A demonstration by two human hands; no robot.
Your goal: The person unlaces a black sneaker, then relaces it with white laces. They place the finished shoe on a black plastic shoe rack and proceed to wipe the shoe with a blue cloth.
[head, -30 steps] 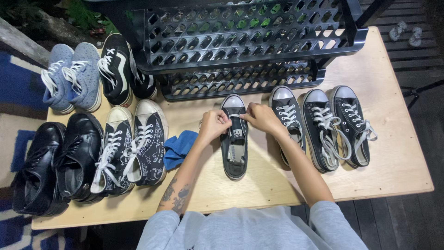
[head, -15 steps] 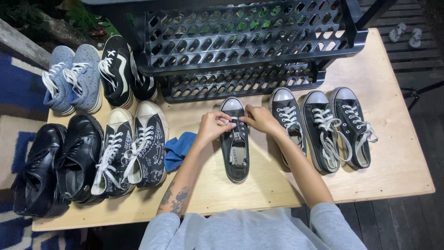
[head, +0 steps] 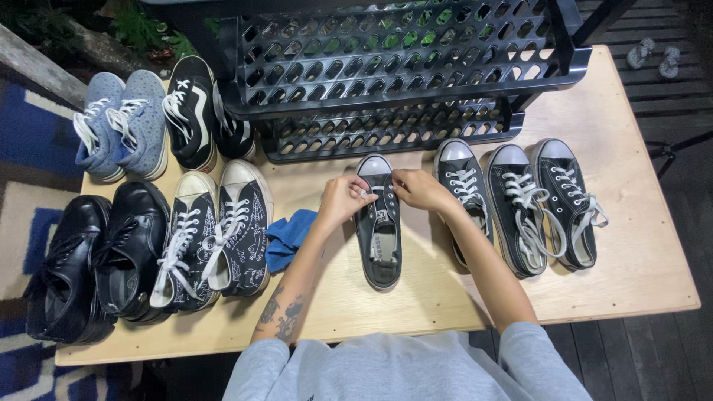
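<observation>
Seen from above, at the near edge of a pale wooden table (head: 416,297): grey sleeves, two bare forearms reaching away. Between them, toe pointing to the far edge, a black low sneaker (head: 377,223) with white toe cap, tongue exposed, only partly laced. Left hand (head: 343,199) closed at the sneaker's left side, fingers pinching a white lace (head: 376,188) near the toe eyelets. Right hand (head: 417,188) closed likewise at the right side, pinching the other end; exact eyelet too small to tell. Possible slip here: lace end pulled clean through an eyelet if tugged unevenly, or the light shoe sliding toward the far edge with nothing pinning it down. Just left of the left wrist, a crumpled blue cloth (head: 288,236), near enough to snag a trailing lace. Toward the right edge, three more black sneakers (head: 520,204) with loose white laces. Toward the left edge, patterned black-and-white sneakers (head: 215,238) and black leather shoes (head: 96,260). At the far left corner, blue sneakers (head: 122,126) and black-and-white skate shoes (head: 197,111). Along the far edge, a black perforated plastic rack (head: 386,67).
</observation>
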